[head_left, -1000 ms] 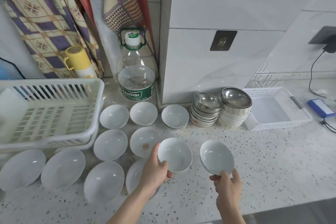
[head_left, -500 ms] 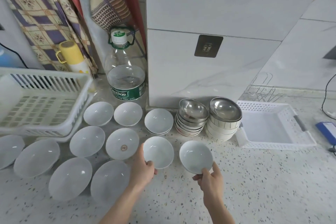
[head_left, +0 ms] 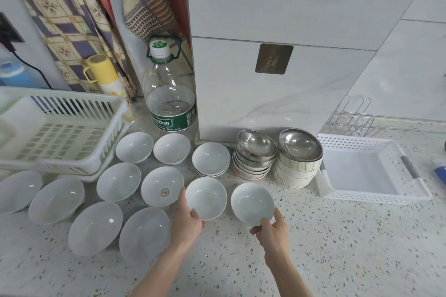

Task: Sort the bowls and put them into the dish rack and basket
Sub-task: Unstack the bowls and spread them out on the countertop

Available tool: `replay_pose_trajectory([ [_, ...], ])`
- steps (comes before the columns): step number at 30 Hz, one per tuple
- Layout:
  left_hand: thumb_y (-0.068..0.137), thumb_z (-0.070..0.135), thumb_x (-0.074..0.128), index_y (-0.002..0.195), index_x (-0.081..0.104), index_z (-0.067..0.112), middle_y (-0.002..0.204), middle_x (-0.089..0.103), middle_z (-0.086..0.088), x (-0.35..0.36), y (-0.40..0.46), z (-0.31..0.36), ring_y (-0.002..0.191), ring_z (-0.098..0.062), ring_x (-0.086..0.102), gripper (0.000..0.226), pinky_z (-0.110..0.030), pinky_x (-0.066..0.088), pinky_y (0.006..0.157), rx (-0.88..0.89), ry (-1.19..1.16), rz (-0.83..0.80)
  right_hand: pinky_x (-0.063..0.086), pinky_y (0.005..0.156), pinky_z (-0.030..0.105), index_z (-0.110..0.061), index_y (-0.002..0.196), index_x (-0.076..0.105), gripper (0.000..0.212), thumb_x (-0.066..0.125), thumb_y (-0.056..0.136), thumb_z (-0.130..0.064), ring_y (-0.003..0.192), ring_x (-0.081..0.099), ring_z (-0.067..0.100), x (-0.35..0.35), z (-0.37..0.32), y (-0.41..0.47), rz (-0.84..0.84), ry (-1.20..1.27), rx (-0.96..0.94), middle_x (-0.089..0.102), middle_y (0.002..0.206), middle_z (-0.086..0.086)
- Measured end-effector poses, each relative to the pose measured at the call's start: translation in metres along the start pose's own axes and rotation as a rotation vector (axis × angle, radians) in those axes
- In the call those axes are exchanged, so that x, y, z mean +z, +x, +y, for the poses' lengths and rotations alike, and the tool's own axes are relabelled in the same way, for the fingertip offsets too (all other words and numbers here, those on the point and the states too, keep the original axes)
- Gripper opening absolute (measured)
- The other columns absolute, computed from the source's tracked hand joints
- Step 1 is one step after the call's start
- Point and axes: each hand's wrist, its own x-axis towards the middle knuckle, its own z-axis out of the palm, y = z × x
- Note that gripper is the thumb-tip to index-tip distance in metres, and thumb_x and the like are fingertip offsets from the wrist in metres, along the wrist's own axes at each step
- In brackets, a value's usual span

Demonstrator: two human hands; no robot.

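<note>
Home kitchen: speckled countertop (head_left: pixel 337 248), tiled wall (head_left: pixel 301 2), dish rack (head_left: pixel 72 113), bowl stacks (head_left: pixel 298 159).

Your work surface is a speckled white stone countertop (head_left: pixel 337 248) filling the lower frame. On it you have:
- white slatted dish rack (head_left: pixel 60 132), left edge;
- water bottle (head_left: pixel 169 101) and yellow-lidded flask (head_left: pixel 106 77), upper centre-left;
- loose white bowls (head_left: pixel 118 181), lower left to centre;
- nested pair of white bowls (head_left: pixel 210 159), centre;
- stack topped with steel bowls (head_left: pixel 254 154), beside it a ceramic stack under a steel bowl (head_left: pixel 299 159), centre right;
- white perforated basket (head_left: pixel 362 169), right;
- wire rack (head_left: pixel 354 120), just behind the basket.
</note>
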Motion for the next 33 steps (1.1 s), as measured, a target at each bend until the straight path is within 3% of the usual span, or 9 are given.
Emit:
replay_pose_trajectory([
  [4, 0.099, 0.003, 0.037, 0.152, 0.018, 0.037, 0.138, 0.046, -0.012, -0.004, 0.000, 0.000, 0.084, -0.023, 0.071, 0.066, -0.016, 0.044, 0.041, 0.010, -0.011, 0.019, 0.036, 0.037, 0.018, -0.028, 0.128, 0.050, 0.050, 0.038, 0.089, 0.002, 0.036, 0.049, 0.005, 0.005, 0.001, 0.000, -0.019, 0.002, 0.005, 0.066, 0.086, 0.028],
  [6, 0.100, 0.004, 0.037, 0.152, 0.018, 0.039, 0.134, 0.051, -0.012, -0.006, -0.001, 0.001, 0.076, -0.018, 0.071, 0.065, -0.017, 0.045, 0.042, 0.008, -0.010, 0.013, 0.037, 0.039, 0.020, -0.029, 0.133, 0.047, 0.051, 0.039, 0.091, -0.001, 0.036, 0.049, 0.003, 0.007, 0.002, -0.001, -0.018, -0.011, 0.007, 0.067, 0.086, 0.027],
  [9, 0.101, 0.006, 0.038, 0.151, 0.018, 0.039, 0.130, 0.051, -0.009, -0.009, -0.003, 0.001, 0.063, -0.012, 0.071, 0.063, -0.022, 0.047, 0.042, 0.010, -0.011, -0.003, 0.037, 0.039, 0.020, -0.028, 0.138, 0.044, 0.050, 0.040, 0.093, -0.005, 0.035, 0.047, 0.002, 0.010, 0.002, -0.001, -0.020, -0.023, 0.016, 0.069, 0.076, 0.020],
  [13, 0.099, 0.008, 0.043, 0.154, 0.014, 0.034, 0.127, 0.054, -0.010, -0.014, -0.003, 0.003, 0.067, -0.015, 0.072, 0.067, -0.026, 0.046, 0.041, 0.021, 0.014, -0.042, 0.035, 0.036, 0.018, -0.027, 0.139, 0.040, 0.047, 0.042, 0.095, -0.009, 0.033, 0.043, 0.003, 0.015, 0.001, -0.004, -0.027, -0.028, 0.027, 0.069, 0.063, 0.013],
  [18, 0.097, 0.019, 0.043, 0.153, 0.008, 0.036, 0.080, 0.073, -0.004, -0.025, 0.000, 0.009, 0.042, -0.015, 0.060, 0.068, -0.024, 0.043, 0.041, 0.010, 0.157, -0.114, 0.036, 0.035, 0.017, -0.024, 0.139, 0.041, 0.046, 0.043, 0.096, -0.008, 0.033, 0.047, 0.002, 0.018, -0.002, -0.006, -0.037, -0.033, 0.024, 0.071, 0.075, 0.021],
  [24, 0.095, 0.021, 0.046, 0.153, 0.011, 0.032, 0.081, 0.075, -0.004, -0.033, 0.015, 0.022, 0.034, -0.003, 0.053, 0.069, -0.018, 0.040, 0.038, 0.029, 0.225, -0.131, 0.037, 0.037, 0.018, -0.026, 0.139, 0.040, 0.046, 0.043, 0.096, -0.008, 0.034, 0.046, 0.003, 0.019, -0.003, -0.006, -0.035, -0.049, 0.029, 0.071, 0.066, 0.016],
  [27, 0.094, 0.026, 0.047, 0.150, 0.020, 0.033, 0.066, 0.075, 0.001, -0.030, 0.024, 0.027, 0.038, -0.006, 0.048, 0.063, -0.024, 0.041, 0.050, 0.011, 0.205, -0.134, 0.037, 0.037, 0.018, -0.029, 0.137, 0.041, 0.045, 0.043, 0.096, -0.011, 0.034, 0.045, 0.004, 0.020, -0.002, -0.005, -0.033, -0.054, 0.035, 0.071, 0.062, 0.013],
  [30, 0.093, 0.029, 0.051, 0.139, 0.037, 0.031, 0.065, 0.075, -0.003, -0.020, 0.044, 0.044, 0.033, -0.011, 0.039, 0.049, -0.020, 0.034, 0.039, -0.046, 0.043, -0.138, 0.035, 0.036, 0.019, -0.030, 0.137, 0.041, 0.042, 0.042, 0.098, -0.015, 0.034, 0.041, 0.008, 0.016, -0.003, -0.005, -0.058, -0.049, 0.047, 0.071, 0.061, 0.012],
  [33, 0.090, 0.031, 0.052, 0.117, 0.046, 0.015, 0.067, 0.074, -0.008, -0.010, 0.070, 0.067, 0.026, -0.009, 0.037, 0.031, -0.016, 0.026, 0.032, -0.073, 0.021, -0.112, 0.032, 0.035, 0.019, -0.028, 0.144, 0.037, 0.044, 0.038, 0.101, -0.024, 0.035, 0.036, 0.012, 0.010, -0.007, -0.003, -0.091, -0.093, 0.070, 0.071, 0.060, 0.013],
])
